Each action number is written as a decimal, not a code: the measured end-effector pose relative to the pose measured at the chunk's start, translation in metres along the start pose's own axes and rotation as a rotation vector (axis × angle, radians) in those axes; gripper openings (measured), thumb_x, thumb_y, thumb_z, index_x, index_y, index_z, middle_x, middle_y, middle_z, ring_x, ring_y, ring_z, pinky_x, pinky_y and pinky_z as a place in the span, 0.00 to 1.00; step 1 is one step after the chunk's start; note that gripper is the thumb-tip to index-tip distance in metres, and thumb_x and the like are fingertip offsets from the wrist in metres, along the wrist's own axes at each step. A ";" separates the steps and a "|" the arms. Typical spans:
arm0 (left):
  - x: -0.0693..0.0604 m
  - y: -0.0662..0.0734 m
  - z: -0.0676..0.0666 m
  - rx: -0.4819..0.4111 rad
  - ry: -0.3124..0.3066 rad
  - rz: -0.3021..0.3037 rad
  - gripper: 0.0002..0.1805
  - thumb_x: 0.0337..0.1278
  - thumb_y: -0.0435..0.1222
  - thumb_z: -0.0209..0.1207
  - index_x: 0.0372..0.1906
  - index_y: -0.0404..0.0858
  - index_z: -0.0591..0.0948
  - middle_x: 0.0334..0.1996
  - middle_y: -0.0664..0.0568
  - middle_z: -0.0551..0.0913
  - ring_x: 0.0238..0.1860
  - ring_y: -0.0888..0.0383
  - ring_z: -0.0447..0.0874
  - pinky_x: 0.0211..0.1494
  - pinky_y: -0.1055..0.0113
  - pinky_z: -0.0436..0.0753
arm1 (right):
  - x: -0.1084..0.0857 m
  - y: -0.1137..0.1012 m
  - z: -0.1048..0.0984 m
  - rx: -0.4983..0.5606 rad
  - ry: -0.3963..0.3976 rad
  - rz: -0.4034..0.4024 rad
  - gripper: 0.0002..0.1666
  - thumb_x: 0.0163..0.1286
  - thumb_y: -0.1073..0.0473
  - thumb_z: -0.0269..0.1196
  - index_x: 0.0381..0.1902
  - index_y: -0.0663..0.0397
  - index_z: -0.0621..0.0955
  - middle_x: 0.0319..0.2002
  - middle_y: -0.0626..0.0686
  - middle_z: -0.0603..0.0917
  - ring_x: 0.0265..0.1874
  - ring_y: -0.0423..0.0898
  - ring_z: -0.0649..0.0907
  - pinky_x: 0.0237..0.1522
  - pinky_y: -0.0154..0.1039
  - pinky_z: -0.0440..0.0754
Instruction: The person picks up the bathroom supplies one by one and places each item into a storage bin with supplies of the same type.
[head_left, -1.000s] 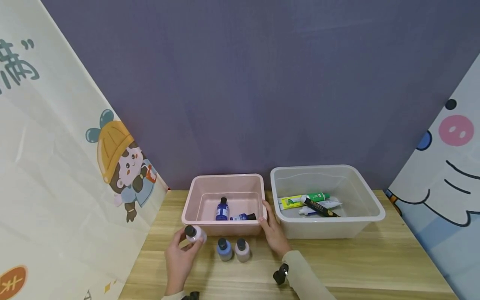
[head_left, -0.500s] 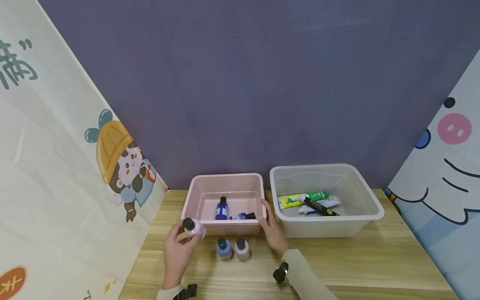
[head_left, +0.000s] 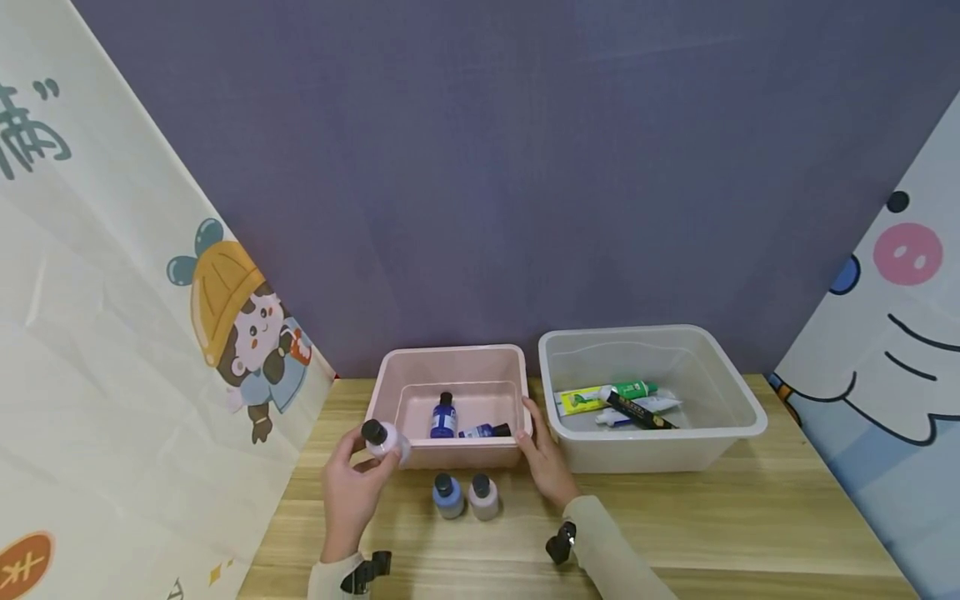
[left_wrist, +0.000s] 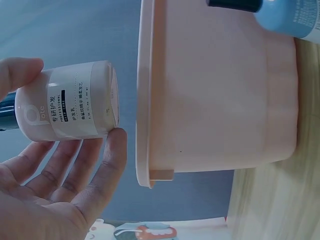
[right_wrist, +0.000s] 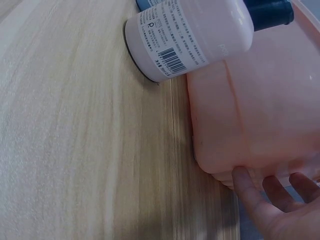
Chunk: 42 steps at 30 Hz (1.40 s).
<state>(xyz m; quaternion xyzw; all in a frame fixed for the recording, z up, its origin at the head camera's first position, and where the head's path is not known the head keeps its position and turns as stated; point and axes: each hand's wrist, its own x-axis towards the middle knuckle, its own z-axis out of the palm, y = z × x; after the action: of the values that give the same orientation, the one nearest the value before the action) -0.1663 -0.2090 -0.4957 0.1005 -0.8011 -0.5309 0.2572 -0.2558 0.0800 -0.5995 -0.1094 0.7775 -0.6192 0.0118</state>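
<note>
The left hand (head_left: 352,492) holds a pale pink bottle (head_left: 388,443) with a black cap, tilted, at the front left corner of the pink bin (head_left: 465,455). In the left wrist view, thumb and fingers grip the bottle (left_wrist: 70,102) beside the bin's rim (left_wrist: 144,95). The right hand (head_left: 549,467) rests on the bin's front right corner; in the right wrist view its fingertips touch the bin wall (right_wrist: 220,125). Inside the bin lie two dark blue bottles (head_left: 443,418). A blue bottle (head_left: 447,497) and another pale pink bottle (head_left: 483,498) stand upright in front.
To the right of the pink bin stands a larger whitish bin (head_left: 645,454) holding several tubes, among them a yellow and green one (head_left: 581,401) and a black one (head_left: 637,410). Behind both bins rises a dark blue backdrop (head_left: 480,183). The wooden table (head_left: 712,525) extends in front.
The left hand has lifted the pale pink bottle slightly and carried it a little to the left. The right hand stays at the bin's corner. The head view has shifted slightly.
</note>
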 end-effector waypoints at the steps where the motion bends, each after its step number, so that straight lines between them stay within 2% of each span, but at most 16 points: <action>1: 0.001 0.001 0.000 0.002 -0.002 0.001 0.28 0.45 0.29 0.77 0.56 0.36 0.83 0.47 0.43 0.86 0.44 0.61 0.82 0.43 0.70 0.88 | 0.000 0.000 0.000 0.001 0.000 -0.001 0.36 0.80 0.39 0.50 0.80 0.17 0.51 0.83 0.55 0.52 0.81 0.64 0.54 0.76 0.72 0.50; 6: 0.006 0.004 -0.001 0.001 -0.016 0.001 0.27 0.46 0.31 0.77 0.55 0.37 0.83 0.47 0.44 0.86 0.46 0.59 0.81 0.44 0.72 0.88 | 0.000 0.000 0.000 0.012 -0.001 -0.008 0.36 0.81 0.40 0.50 0.80 0.18 0.51 0.83 0.55 0.52 0.80 0.64 0.54 0.76 0.72 0.50; 13: 0.016 0.007 -0.003 0.017 -0.012 0.052 0.25 0.46 0.31 0.77 0.53 0.37 0.83 0.46 0.45 0.86 0.46 0.63 0.79 0.45 0.63 0.90 | -0.002 -0.001 0.001 0.033 -0.010 -0.013 0.35 0.81 0.42 0.51 0.80 0.20 0.52 0.83 0.56 0.53 0.80 0.63 0.54 0.77 0.71 0.50; 18: 0.026 0.010 -0.005 0.029 -0.005 0.105 0.25 0.47 0.31 0.77 0.53 0.36 0.83 0.46 0.46 0.85 0.45 0.64 0.78 0.42 0.68 0.89 | 0.000 0.001 0.002 0.080 -0.020 -0.038 0.35 0.81 0.44 0.51 0.80 0.23 0.53 0.83 0.55 0.53 0.81 0.60 0.53 0.79 0.67 0.48; 22: 0.035 0.010 -0.006 0.000 -0.009 0.115 0.25 0.47 0.31 0.77 0.53 0.35 0.83 0.46 0.45 0.85 0.45 0.64 0.80 0.42 0.71 0.88 | 0.000 0.001 0.002 0.082 -0.016 -0.043 0.35 0.81 0.44 0.51 0.80 0.23 0.53 0.83 0.55 0.52 0.81 0.60 0.52 0.79 0.67 0.48; 27: 0.044 0.010 -0.008 0.011 0.006 0.117 0.25 0.47 0.32 0.77 0.54 0.35 0.83 0.46 0.43 0.85 0.44 0.66 0.79 0.41 0.74 0.87 | 0.000 0.000 0.002 0.078 -0.022 -0.033 0.36 0.82 0.47 0.51 0.80 0.22 0.52 0.83 0.56 0.51 0.81 0.62 0.52 0.78 0.69 0.47; 31: 0.049 0.013 -0.006 0.027 0.006 0.096 0.25 0.48 0.31 0.77 0.54 0.35 0.83 0.46 0.43 0.85 0.44 0.67 0.79 0.41 0.76 0.86 | -0.001 0.000 0.002 0.074 -0.020 -0.029 0.36 0.83 0.50 0.51 0.81 0.23 0.52 0.83 0.55 0.51 0.81 0.62 0.52 0.78 0.69 0.47; 37: 0.056 0.018 -0.002 0.005 -0.005 0.078 0.24 0.49 0.26 0.74 0.54 0.31 0.81 0.45 0.40 0.83 0.44 0.64 0.80 0.41 0.80 0.85 | -0.001 -0.001 0.001 0.077 -0.018 -0.019 0.35 0.82 0.43 0.50 0.80 0.21 0.52 0.83 0.54 0.50 0.82 0.61 0.51 0.78 0.69 0.47; 42: 0.065 0.018 -0.001 0.022 -0.013 0.084 0.22 0.50 0.30 0.75 0.52 0.35 0.82 0.43 0.45 0.84 0.46 0.63 0.80 0.44 0.77 0.86 | -0.001 -0.002 0.000 0.066 -0.022 -0.005 0.35 0.82 0.43 0.50 0.80 0.19 0.51 0.84 0.54 0.50 0.82 0.62 0.51 0.78 0.69 0.46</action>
<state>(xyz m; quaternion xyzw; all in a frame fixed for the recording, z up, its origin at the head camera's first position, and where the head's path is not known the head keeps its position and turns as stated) -0.2188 -0.2304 -0.4592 0.0663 -0.8121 -0.5116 0.2728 -0.2550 0.0797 -0.5981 -0.1177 0.7562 -0.6433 0.0222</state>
